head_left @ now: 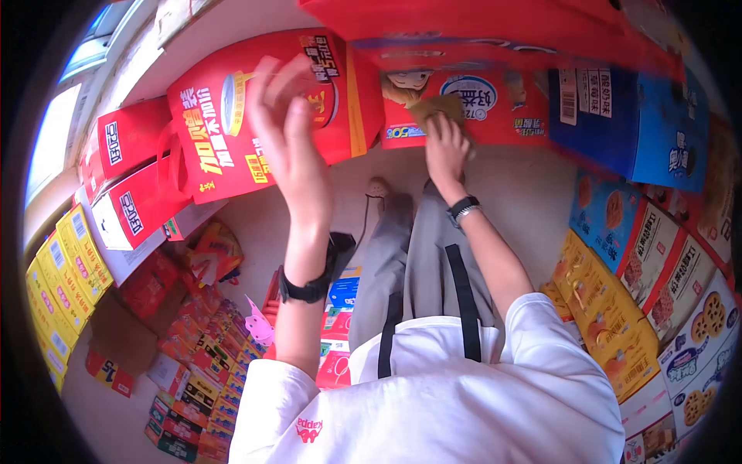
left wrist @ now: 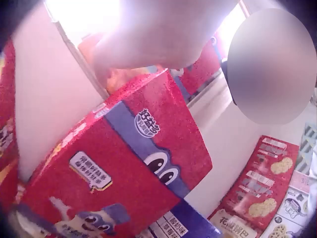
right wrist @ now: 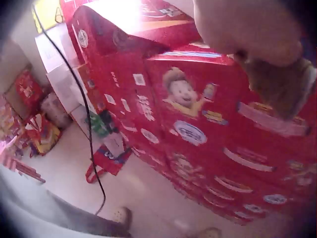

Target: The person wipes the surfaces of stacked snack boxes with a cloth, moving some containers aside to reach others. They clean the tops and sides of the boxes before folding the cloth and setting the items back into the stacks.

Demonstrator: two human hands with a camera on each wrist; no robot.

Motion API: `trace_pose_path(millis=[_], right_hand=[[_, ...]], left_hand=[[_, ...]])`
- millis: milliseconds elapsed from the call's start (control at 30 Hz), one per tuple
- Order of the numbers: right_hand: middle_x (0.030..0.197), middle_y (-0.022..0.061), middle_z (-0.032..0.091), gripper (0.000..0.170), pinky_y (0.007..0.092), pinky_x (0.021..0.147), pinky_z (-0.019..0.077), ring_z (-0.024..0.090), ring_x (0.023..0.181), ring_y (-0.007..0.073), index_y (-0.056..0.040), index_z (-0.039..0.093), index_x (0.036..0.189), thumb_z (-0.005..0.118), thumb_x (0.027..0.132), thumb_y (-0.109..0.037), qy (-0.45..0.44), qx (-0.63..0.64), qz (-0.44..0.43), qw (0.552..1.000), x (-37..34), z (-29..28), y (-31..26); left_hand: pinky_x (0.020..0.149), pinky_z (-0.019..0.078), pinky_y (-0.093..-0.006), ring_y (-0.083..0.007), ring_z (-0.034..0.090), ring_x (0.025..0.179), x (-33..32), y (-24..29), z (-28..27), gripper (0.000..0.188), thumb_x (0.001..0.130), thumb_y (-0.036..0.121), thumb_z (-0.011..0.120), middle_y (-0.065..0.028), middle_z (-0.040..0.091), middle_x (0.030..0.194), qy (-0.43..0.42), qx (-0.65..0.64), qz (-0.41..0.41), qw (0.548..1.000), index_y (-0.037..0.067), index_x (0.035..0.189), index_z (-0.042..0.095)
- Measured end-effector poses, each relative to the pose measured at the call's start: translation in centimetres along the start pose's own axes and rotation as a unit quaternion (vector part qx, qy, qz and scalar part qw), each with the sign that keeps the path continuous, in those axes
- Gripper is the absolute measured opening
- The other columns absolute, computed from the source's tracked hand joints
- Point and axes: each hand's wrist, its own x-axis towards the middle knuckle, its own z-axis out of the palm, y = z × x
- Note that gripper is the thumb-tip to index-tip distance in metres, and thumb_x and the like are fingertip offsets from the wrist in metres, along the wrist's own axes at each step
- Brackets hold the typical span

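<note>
My right hand [head_left: 447, 151] holds a folded olive-brown cloth [head_left: 437, 108] against the top of a red carton [head_left: 495, 116] printed with a cartoon child. In the right wrist view the cloth [right wrist: 280, 84] hangs below the fingers, close to the front of the stacked red cartons [right wrist: 190, 153]. Raised to the left is my left hand [head_left: 297, 147], its fingers spread, blurred and holding nothing. It overlaps a large red gift box [head_left: 224, 131] in the head view. From the left wrist, the hand [left wrist: 163, 34] shows above a red box with cartoon eyes [left wrist: 163, 148].
Blue cartons [head_left: 630, 124] stand at the right end of the row. Yellow boxes [head_left: 607, 309] and biscuit cartons [head_left: 699, 348] line the right side. More yellow boxes [head_left: 69, 286] and many small packets [head_left: 205, 356] lie at left. A dark cord [right wrist: 89, 114] hangs beside the red stack.
</note>
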Motion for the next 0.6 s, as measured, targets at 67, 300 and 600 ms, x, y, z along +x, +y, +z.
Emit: trace_pose_path(millis=[67,300,600], right_hand=[[0.125,0.0055,0.047,0.035,0.0442,0.088,0.0345,0.042,0.115,0.024,-0.0152,0.054,0.113,0.052,0.079,-0.019,-0.013,0.029,-0.031,0.999,-0.1,0.2,-3.8],[0.122,0.0059,0.048,0.034,0.039,0.091,0.034,0.042,0.115,0.0219,-0.0138,0.055,0.112,0.05,0.078,-0.016,0.029,0.058,-0.089,0.994,-0.4,1.0,-5.4],[0.13,0.0073,0.043,0.044,0.0416,0.09,0.0395,0.039,0.121,0.0244,-0.0115,0.045,0.124,0.049,0.081,-0.022,-0.049,-0.053,-0.154,0.985,0.2,-1.9,3.7]], left_hand=[[0.09,0.0385,-0.0296,-0.0174,0.051,0.102,-2.9,-1.8,-2.1,0.032,0.09,0.008,0.041,-0.0111,0.053,0.11,-0.113,-0.009,-0.121,0.986,0.0,0.122,0.041],[0.086,0.043,-0.0367,-0.0333,0.054,0.102,-13.7,-7.0,-7.9,0.043,0.087,0.028,0.051,-0.022,0.056,0.109,-0.458,0.254,-0.335,0.783,-0.001,0.118,0.046],[0.08,0.0452,-0.0323,-0.0261,0.059,0.092,-13.8,-7.9,-8.8,0.036,0.087,0.022,0.052,-0.017,0.059,0.098,-0.484,0.297,-0.175,0.804,0.001,0.116,0.046]])
